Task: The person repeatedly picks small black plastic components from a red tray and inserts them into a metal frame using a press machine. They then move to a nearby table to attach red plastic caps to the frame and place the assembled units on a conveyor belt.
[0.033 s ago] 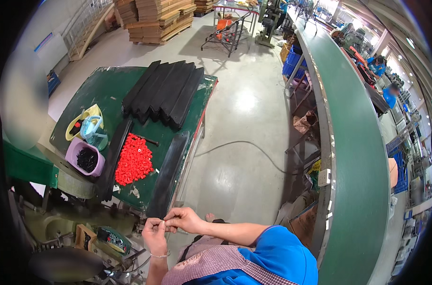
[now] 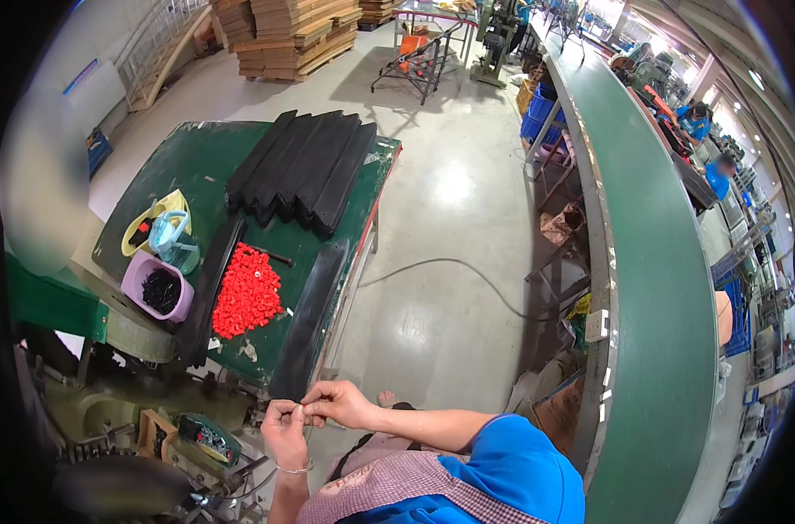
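The person's left hand (image 2: 285,428) and right hand (image 2: 340,403) meet low in the view, just off the near edge of the green tabletop (image 2: 188,166), fingertips pressed together. Both sets of fingers are pinched closed on something very small held between them, too tiny to make out. A thin bracelet (image 2: 291,470) circles the left wrist. Right above the hands, a long black strip (image 2: 312,314) lies along the tabletop's near right edge, its lower end close to the fingertips but not touching them. To its left sits a heap of small red caps (image 2: 244,290), and beyond that another long black strip (image 2: 209,293) runs roughly parallel. A purple tub (image 2: 183,301) holding dark small parts rests at the left side, next to a yellow dish (image 2: 172,203) with a pale blue object in it. Farther back, a fanned stack of black strips (image 2: 306,170) covers the far part of the tabletop. To the right, a long green conveyor belt (image 2: 650,262) curves away, and stacked cardboard (image 2: 292,31) stands on the pale floor (image 2: 450,201) in the distance.
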The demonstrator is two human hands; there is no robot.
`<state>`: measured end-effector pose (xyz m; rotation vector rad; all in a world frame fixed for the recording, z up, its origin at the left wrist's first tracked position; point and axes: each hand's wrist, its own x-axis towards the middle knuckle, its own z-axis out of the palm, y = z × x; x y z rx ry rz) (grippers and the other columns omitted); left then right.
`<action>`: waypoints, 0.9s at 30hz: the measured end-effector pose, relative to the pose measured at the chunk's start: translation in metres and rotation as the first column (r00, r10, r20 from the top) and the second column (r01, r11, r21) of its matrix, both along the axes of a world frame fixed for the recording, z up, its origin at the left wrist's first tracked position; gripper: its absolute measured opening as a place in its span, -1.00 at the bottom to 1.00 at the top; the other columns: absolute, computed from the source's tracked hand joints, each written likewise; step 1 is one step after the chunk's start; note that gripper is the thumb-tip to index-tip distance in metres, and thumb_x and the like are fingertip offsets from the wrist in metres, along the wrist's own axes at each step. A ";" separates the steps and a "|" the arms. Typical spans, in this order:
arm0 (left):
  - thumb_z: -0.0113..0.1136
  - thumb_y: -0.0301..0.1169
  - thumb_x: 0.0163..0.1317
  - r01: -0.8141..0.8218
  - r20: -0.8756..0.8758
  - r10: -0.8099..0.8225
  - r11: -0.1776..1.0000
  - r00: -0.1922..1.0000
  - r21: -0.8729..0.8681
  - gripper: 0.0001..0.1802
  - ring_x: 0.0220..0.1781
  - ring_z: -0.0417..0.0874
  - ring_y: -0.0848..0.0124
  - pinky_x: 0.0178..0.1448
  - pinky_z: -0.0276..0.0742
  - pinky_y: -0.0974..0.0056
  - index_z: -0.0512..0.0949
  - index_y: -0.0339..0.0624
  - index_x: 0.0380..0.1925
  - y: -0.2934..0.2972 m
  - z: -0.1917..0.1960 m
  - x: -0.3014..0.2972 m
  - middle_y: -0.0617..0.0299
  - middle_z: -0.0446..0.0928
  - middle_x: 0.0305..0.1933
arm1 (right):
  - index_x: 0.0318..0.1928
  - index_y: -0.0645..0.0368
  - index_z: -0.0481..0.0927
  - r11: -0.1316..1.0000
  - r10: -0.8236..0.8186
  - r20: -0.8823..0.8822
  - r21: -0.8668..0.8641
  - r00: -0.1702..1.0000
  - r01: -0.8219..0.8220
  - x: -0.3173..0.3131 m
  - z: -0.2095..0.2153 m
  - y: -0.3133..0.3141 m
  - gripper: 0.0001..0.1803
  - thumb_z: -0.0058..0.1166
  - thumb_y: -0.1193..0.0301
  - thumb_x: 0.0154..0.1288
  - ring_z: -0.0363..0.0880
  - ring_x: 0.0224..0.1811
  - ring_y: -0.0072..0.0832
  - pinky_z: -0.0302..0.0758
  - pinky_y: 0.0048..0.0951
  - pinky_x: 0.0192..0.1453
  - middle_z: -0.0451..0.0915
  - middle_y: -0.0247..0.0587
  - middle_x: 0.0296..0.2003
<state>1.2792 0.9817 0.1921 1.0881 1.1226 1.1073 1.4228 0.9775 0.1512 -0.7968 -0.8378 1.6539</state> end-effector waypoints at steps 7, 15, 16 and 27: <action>0.07 -0.70 0.21 0.061 -0.197 -0.018 0.975 0.980 0.215 -0.90 -0.41 0.45 0.55 -0.31 0.44 0.44 0.41 -0.30 -0.41 -0.035 -0.003 -0.036 0.27 0.42 -0.35 | -0.24 0.35 0.57 0.993 -0.115 0.086 0.014 0.990 0.114 -0.034 0.021 -0.047 -0.90 0.12 0.53 0.32 0.55 -0.47 -0.62 0.49 -0.55 -0.42 0.59 -0.25 -0.49; 0.10 -0.70 0.13 0.156 -0.293 -0.057 0.931 0.954 0.329 -0.93 -0.28 0.49 0.45 -0.20 0.47 0.41 0.46 -0.35 -0.39 -0.122 0.015 -0.103 0.17 0.43 -0.24 | -0.26 0.34 0.58 0.958 -0.285 0.114 0.055 0.952 0.280 -0.113 0.019 -0.143 -0.88 0.17 0.51 0.29 0.53 -0.48 -0.64 0.47 -0.58 -0.43 0.60 -0.27 -0.50; 0.09 -0.70 0.13 0.168 -0.285 -0.066 0.921 0.956 0.352 -0.92 -0.28 0.49 0.45 -0.19 0.48 0.41 0.47 -0.35 -0.37 -0.133 0.015 -0.114 0.17 0.43 -0.23 | -0.25 0.34 0.58 0.959 -0.282 0.107 0.045 0.953 0.279 -0.123 0.016 -0.154 -0.89 0.16 0.52 0.30 0.54 -0.45 -0.63 0.50 -0.58 -0.40 0.61 -0.26 -0.47; 0.09 -0.70 0.02 0.167 -0.324 -0.043 0.916 0.945 0.366 -0.64 -0.11 0.55 0.33 -0.20 0.55 0.38 0.50 -0.33 -0.10 -0.221 0.026 -0.160 0.09 0.41 -0.06 | -0.29 0.32 0.59 0.922 -0.387 0.417 0.194 0.823 0.335 -0.172 0.037 -0.219 -0.88 0.21 0.50 0.24 0.58 -0.47 -0.66 0.54 -0.58 -0.40 0.63 -0.25 -0.49</action>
